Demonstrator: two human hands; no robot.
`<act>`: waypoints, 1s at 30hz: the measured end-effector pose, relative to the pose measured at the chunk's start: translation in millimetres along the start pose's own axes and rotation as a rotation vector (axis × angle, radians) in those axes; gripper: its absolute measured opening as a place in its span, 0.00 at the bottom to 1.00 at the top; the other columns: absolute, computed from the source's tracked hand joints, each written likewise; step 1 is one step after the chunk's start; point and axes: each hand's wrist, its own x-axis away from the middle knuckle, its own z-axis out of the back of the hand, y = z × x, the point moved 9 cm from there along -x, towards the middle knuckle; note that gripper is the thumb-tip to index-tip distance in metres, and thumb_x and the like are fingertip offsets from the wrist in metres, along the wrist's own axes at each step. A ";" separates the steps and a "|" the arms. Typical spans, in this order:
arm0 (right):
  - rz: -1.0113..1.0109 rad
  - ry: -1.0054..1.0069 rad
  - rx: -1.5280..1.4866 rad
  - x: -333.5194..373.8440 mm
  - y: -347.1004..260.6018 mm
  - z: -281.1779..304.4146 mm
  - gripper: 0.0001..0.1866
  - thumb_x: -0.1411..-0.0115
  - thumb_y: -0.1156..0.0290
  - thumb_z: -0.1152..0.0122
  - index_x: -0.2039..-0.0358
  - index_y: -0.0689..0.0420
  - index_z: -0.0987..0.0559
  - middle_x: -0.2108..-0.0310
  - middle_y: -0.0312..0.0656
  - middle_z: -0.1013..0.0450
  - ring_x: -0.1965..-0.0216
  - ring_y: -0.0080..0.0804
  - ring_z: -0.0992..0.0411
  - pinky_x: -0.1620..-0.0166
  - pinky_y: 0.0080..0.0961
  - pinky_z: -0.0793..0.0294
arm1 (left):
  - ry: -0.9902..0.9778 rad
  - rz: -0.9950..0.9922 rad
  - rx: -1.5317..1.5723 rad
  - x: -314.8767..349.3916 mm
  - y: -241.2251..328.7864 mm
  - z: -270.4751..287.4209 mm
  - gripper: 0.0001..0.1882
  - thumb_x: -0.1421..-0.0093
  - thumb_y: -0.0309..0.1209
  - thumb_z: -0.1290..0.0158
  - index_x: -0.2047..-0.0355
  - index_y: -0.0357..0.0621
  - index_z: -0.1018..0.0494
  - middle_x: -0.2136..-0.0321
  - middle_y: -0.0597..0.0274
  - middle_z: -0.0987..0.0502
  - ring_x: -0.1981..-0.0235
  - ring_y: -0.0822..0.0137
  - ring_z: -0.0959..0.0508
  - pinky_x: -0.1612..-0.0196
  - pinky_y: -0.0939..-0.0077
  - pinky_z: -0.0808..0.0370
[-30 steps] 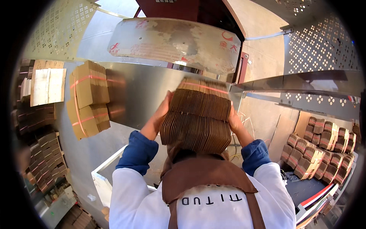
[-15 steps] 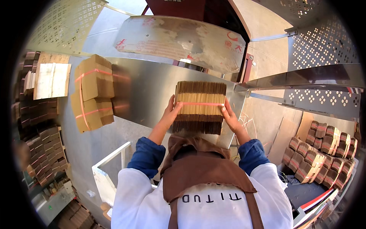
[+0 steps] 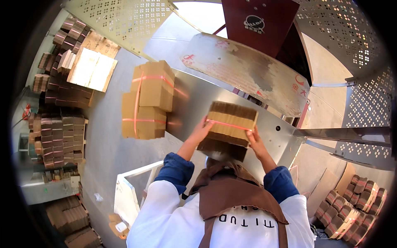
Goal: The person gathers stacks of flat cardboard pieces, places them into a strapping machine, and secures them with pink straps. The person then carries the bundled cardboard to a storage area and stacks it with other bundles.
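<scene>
Between my two hands is a bundle of flat brown cardboard pieces, bound round its middle by a pink strap. My left hand presses on its left side, fingers near the strap. On the opposite side, my right hand grips the right edge, thumb close to the strap. The bundle is slightly tilted, over the near part of a shiny metal table. Whether its underside touches the metal is hidden. To the left stand larger cardboard bundles, stacked and tied with pink straps at the table's left end.
A stained sheet-metal panel and a dark red machine stand beyond the table. Right of it runs a metal bar. A white frame is near my left side. Cardboard stacks fill the far left; more bundles lie lower right.
My view has swung left, so the surroundings shift right. Both hands have carried the cardboard bundle leftward along the table, nearer the stacked bundles, and it has tilted.
</scene>
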 end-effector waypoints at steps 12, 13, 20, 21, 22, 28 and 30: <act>0.003 -0.047 0.163 -11.3 -3.2 -139.5 0.31 0.37 0.51 0.49 0.40 0.59 0.35 0.50 0.45 0.29 0.54 0.30 0.29 0.53 0.26 0.30 | 0.404 -0.841 -0.351 37.2 151.0 145.8 0.30 0.42 0.26 0.47 0.41 0.33 0.44 0.39 0.42 0.42 0.38 0.49 0.41 0.37 0.60 0.45; -0.051 0.063 0.128 -1.0 17.1 -115.4 0.29 0.37 0.53 0.47 0.42 0.61 0.34 0.54 0.45 0.26 0.56 0.30 0.28 0.54 0.25 0.29 | 0.301 -0.834 -0.261 35.5 150.0 126.4 0.30 0.42 0.26 0.47 0.41 0.33 0.44 0.38 0.44 0.44 0.37 0.50 0.43 0.36 0.60 0.46; -0.154 0.897 0.126 210.3 147.0 0.8 0.26 0.37 0.56 0.47 0.47 0.65 0.30 0.61 0.48 0.24 0.65 0.31 0.24 0.59 0.27 0.27 | -0.550 -0.719 -0.120 67.4 94.8 -75.7 0.32 0.41 0.30 0.47 0.39 0.38 0.46 0.40 0.47 0.41 0.38 0.54 0.40 0.38 0.61 0.43; -0.196 1.003 0.067 251.9 172.1 -0.2 0.26 0.37 0.56 0.46 0.48 0.65 0.30 0.62 0.48 0.24 0.65 0.31 0.25 0.59 0.27 0.26 | -0.694 -0.678 -0.114 87.0 89.8 -103.1 0.32 0.41 0.30 0.46 0.39 0.39 0.46 0.40 0.47 0.41 0.38 0.54 0.40 0.39 0.61 0.42; -0.231 1.102 -0.009 288.8 201.6 -10.1 0.26 0.37 0.56 0.46 0.48 0.65 0.30 0.63 0.47 0.24 0.66 0.30 0.25 0.60 0.26 0.26 | -0.835 -0.638 -0.132 107.3 82.8 -126.6 0.32 0.41 0.31 0.46 0.39 0.40 0.46 0.40 0.47 0.40 0.38 0.55 0.39 0.39 0.60 0.41; -0.384 1.651 -0.629 458.8 355.4 -229.8 0.24 0.38 0.56 0.44 0.53 0.66 0.27 0.63 0.44 0.25 0.67 0.29 0.25 0.62 0.25 0.25 | -1.576 -0.401 -0.200 257.9 -10.5 -218.9 0.32 0.39 0.29 0.47 0.38 0.41 0.47 0.38 0.50 0.44 0.38 0.56 0.39 0.41 0.63 0.37; -0.524 1.709 -0.713 465.0 394.2 -332.0 0.24 0.39 0.56 0.44 0.55 0.65 0.26 0.65 0.45 0.24 0.69 0.30 0.24 0.63 0.25 0.25 | -1.739 -0.289 -0.246 308.4 -35.8 -219.5 0.31 0.38 0.27 0.49 0.37 0.41 0.49 0.37 0.50 0.46 0.38 0.56 0.39 0.41 0.65 0.37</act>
